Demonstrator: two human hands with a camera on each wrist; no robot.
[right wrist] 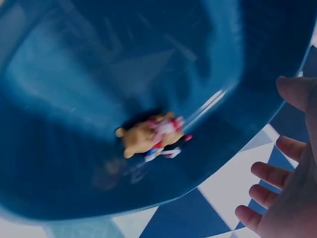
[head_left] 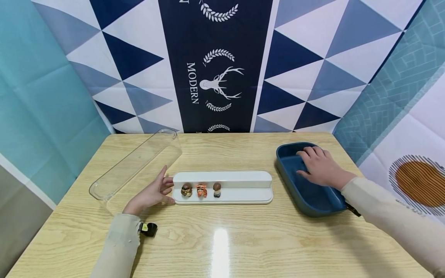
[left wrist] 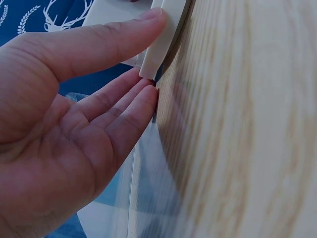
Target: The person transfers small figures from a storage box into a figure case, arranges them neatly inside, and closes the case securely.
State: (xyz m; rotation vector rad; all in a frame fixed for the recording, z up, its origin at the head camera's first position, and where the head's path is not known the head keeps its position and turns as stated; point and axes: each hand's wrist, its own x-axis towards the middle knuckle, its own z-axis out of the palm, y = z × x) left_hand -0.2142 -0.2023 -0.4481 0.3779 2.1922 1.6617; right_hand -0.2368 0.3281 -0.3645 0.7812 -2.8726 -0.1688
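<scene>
Right of the white, stepped plastic stand (head_left: 243, 195), the right hand (head_left: 319, 168), fingers loosely spread and empty, hangs over the blue plastic tub (head_left: 313, 199) containing a yellow-headed bear figurine (right wrist: 141, 139). The left hand (head_left: 152, 195), fingers extended, touches the stand's left end; a nudge could topple its three small brown or orange figurines (head_left: 201, 190).

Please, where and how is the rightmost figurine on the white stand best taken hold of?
Pinch the rightmost figurine by both sides of its rounded brown head, probably best from above and in front. It stands upright; the white stand's raised back lies behind it, while its right side is free and a gap separates it from the orange figurine.
</scene>
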